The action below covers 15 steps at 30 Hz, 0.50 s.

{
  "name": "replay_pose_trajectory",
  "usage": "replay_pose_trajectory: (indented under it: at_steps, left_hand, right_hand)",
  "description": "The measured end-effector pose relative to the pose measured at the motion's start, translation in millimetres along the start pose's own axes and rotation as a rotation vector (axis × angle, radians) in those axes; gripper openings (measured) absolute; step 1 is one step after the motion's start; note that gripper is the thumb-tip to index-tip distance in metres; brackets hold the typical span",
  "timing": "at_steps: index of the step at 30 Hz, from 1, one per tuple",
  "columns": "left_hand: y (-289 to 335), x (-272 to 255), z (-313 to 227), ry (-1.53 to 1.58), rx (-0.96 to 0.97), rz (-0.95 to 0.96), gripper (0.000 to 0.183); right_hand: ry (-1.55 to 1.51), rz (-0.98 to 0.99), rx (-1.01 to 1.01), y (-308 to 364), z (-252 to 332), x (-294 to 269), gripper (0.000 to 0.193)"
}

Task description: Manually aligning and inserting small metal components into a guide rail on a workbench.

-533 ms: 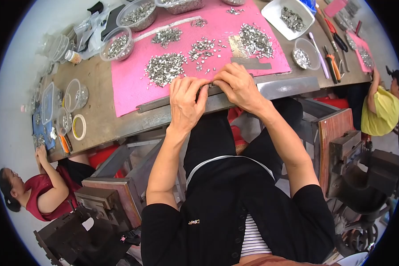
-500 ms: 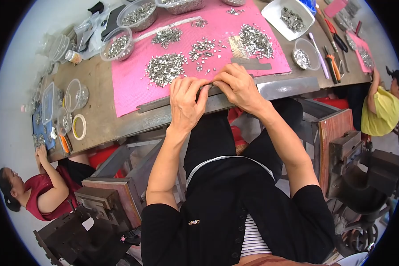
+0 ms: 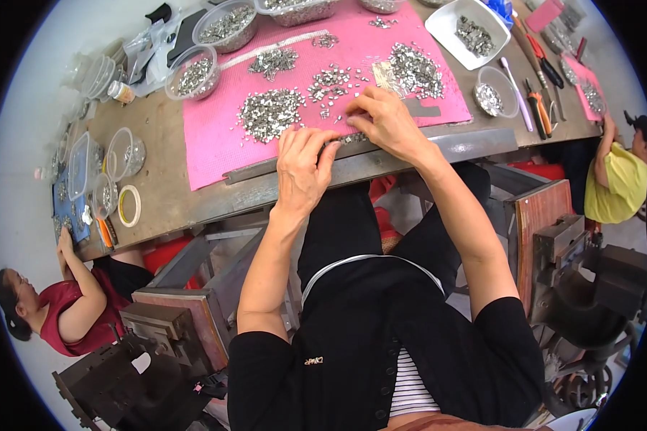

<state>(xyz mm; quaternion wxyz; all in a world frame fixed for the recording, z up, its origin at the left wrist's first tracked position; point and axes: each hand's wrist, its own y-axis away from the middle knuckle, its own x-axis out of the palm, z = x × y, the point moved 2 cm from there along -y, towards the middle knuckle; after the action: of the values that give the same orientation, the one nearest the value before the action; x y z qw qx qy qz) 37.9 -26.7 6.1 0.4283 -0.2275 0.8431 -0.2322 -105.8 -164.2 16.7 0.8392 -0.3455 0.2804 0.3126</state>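
Note:
My left hand (image 3: 303, 161) rests at the front edge of the bench, thumb and forefinger pinched at the end of a short row of small metal pieces (image 3: 353, 138). This row lies along a dark metal bar (image 3: 255, 170). What sits between those fingertips is too small to make out. Just above the row, my right hand (image 3: 389, 128) hovers over the pink mat (image 3: 212, 147) with fingers curled together; their tips hide anything held. Beyond the hands lie a large pile of silvery metal pieces (image 3: 269, 115), a smaller scatter (image 3: 331, 82) and another pile (image 3: 415, 70).
Clear tubs of metal pieces (image 3: 192, 72) line the far left, and a white tray (image 3: 446, 25) stands far right. Near a small tub (image 3: 496, 92) lie a purple-handled brush (image 3: 517, 97) and orange-handled pliers (image 3: 538, 108). Co-workers sit left (image 3: 68, 309) and right (image 3: 618, 179).
My right hand has lifted away from the left fingertips, moving up and slightly forward over the mat, uncovering the row of small pieces. My left hand stays nearly in place.

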Motion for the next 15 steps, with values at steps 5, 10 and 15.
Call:
replay_pose_trajectory:
  at_steps: [5,10,15]
  left_hand:
    - [2.2,1.0,1.4,0.055,0.019,-0.006,0.013]
    - [2.4,1.7,-2.8,0.015,0.008,-0.008,0.015]
    - [-1.4,7.8,-12.3,-0.062,-0.009,-0.026,0.015]
  right_hand:
    - [0.186,-0.064,-0.092,-0.1,0.3,3.8,0.007]
    - [0.043,-0.057,-0.068,21.6,13.0,-5.4,0.007]
    - [0.092,-0.087,-0.106,32.1,20.6,-4.0,0.007]
